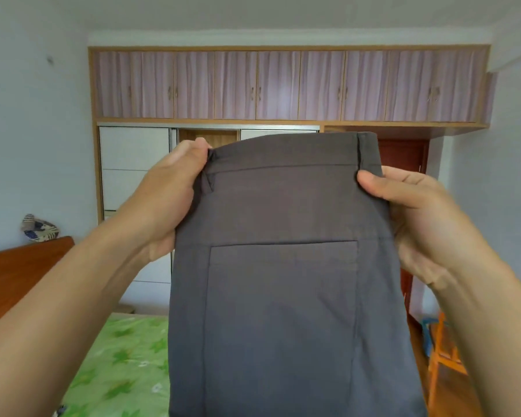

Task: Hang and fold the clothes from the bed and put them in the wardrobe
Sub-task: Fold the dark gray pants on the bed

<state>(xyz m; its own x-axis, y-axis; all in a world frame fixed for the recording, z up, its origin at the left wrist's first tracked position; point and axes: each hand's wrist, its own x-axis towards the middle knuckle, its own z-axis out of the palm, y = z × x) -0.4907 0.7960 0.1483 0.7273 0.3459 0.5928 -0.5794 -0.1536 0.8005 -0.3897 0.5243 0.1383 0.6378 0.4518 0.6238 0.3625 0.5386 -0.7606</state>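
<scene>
The trousers (283, 281), dark grey, hang upright in the air close to the camera, back side facing it, with a patch pocket (283, 311) in the middle. The left hand (169, 194) has its grip closed on the left end of the waistband, thumb on top beside a belt loop. The right hand (418, 218) pinches the right edge just below the waistband, thumb in front and fingers behind the cloth. Below them lies the bed (124, 365) with a green leaf-print sheet; an orange chair (442, 350) stands on the right. Beyond is the wardrobe (133, 164) with white sliding panels, purple cupboards (283, 85) above it, and a brown door (403, 155) to its right.
</scene>
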